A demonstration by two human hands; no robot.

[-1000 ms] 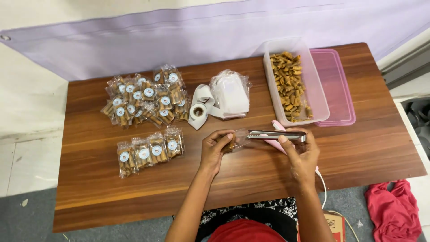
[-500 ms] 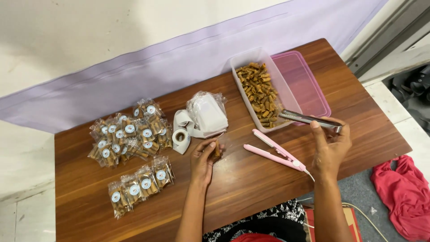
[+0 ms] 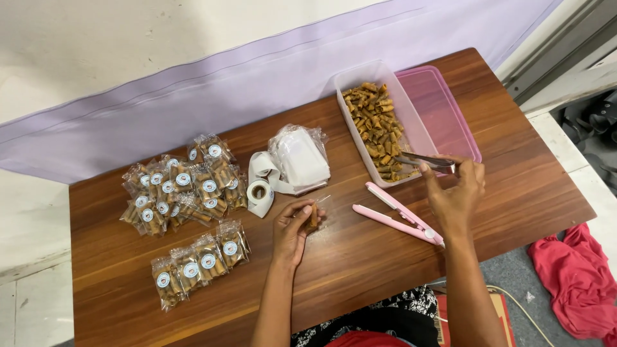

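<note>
- One brown wooden table [image 3: 360, 270] fills my view, its top dark and streaked with grain, set against a pale wall with a lilac cloth [image 3: 193, 96] draped along the far edge.
- Past the table at 4 o'clock, I see a crumpled red cloth [image 3: 578, 283] on the grey floor.
- Two hands are at work. My left hand [image 3: 292, 228] sits near the table's middle, fingers pinched around a small clear plastic bag [image 3: 315, 215] with brown snack in it.
- My right hand [image 3: 456, 193] is at 3 o'clock of the left, closed on a pair of metal tongs [image 3: 424, 160] whose tips reach into the tub.
- One clear rectangular plastic tub [image 3: 411, 122] at 1 o'clock holds brown rolled snack sticks [image 3: 376, 128], too many to count; its pink lid [image 3: 443, 109] lies just beside it, further right.
- One pink flat-iron sealer [image 3: 395, 215] lies between my hands, slanted.
- One roll of white sticker tape [image 3: 260, 186] and one clear bag of white packets [image 3: 299, 157] sit at 12 o'clock of my left hand, touching each other.
- At 9 o'clock is a heap of sealed clear snack packets [image 3: 180, 186], each with a round white-and-blue label; I cannot count them exactly.
- At 8 o'clock, four more labelled packets [image 3: 199, 260] lie side by side in a row.
</note>
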